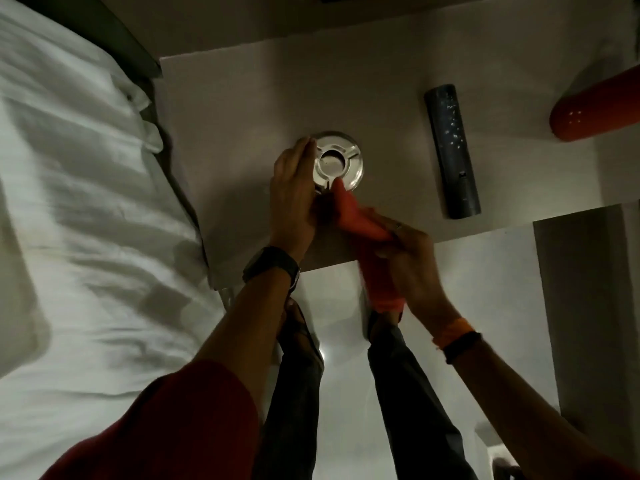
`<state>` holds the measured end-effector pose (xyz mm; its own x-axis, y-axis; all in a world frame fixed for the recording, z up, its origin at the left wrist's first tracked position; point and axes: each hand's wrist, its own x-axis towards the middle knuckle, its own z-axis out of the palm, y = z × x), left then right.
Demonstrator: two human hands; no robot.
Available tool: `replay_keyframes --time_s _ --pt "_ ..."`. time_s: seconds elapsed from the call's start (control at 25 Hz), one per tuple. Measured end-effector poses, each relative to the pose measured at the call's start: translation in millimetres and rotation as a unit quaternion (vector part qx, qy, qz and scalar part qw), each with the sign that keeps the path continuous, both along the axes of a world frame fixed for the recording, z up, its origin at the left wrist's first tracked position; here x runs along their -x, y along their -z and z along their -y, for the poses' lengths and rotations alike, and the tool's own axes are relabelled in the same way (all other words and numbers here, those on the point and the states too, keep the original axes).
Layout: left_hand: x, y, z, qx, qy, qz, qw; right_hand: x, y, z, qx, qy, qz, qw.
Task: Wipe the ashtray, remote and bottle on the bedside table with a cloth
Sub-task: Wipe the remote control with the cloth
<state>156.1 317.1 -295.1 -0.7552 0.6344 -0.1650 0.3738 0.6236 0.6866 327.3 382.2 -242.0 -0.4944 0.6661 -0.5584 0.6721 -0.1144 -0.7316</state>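
Glass caught the dim light: one round ashtray [338,160] sat near the middle of the bedside table [242,109], the only one there. My left hand [294,188] cupped its left rim, fingers held together and curved against the glass. My right hand [410,261] was clamped on one red cloth [360,220], bunched in my fist, with a pointed end of it reaching up to touch the near edge of the ashtray and the other end hanging down past the table's front edge.

One dark remote [452,150] lay flat to the right of the ashtray, apart from it, running lengthwise away from me. One red bottle [595,109] was further right at the table's far corner, partly cut off by the edge of the view; I could not tell whether it stood or lay.

One watch [272,268] was on my left wrist, and an orange band [453,334] with a dark one beside it on my right. White rumpled bedding [79,202] pressed against the table's left side. My two legs [301,393] showed below the table edge over pale floor.
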Motion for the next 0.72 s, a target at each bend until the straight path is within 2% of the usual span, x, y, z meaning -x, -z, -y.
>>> replay_keyframes --time_s 0.12,0.2,0.28,0.36,0.48,0.56,0.6,0.64,0.72 --pt "-12.2 -7.6 3.7 0.088 0.042 -0.054 0.994 -21.3 -29.5 -25.9 0.149 0.165 -0.062 0.973" --pt "-34.6 -14.3 -0.4 0.085 0.051 -0.056 0.993 -36.1 -43.5 -46.6 0.220 0.223 -0.088 0.946" --pt "-61.9 -19.9 -17.0 0.064 0.085 -0.081 0.991 -53.1 -57.9 -77.6 0.234 0.255 -0.106 0.932" --pt "-76.9 -20.8 -38.2 0.032 0.110 -0.090 0.989 -58.9 -65.8 -107.4 0.146 0.248 -0.115 0.951" --pt "-90.4 -20.0 -85.1 -0.028 0.118 -0.027 0.992 -52.2 -56.8 -148.7 -0.054 0.116 -0.092 0.987" --pt "-86.5 -17.4 -116.2 -0.035 0.095 0.015 0.995 -38.8 -30.0 -162.3 -0.090 -0.073 -0.027 0.993" --pt "-77.1 -15.2 -131.4 -0.022 0.091 0.018 0.995 -34.5 -11.8 -166.1 -0.115 -0.198 0.032 0.973" --pt "-64.1 -13.7 -147.5 0.004 0.103 0.018 0.994 -32.1 5.2 -169.8 -0.173 -0.288 0.084 0.938" --pt "-30.5 -9.2 -175.9 0.068 0.197 0.004 0.978 -31.6 30.5 -173.1 -0.298 -0.340 0.124 0.884"
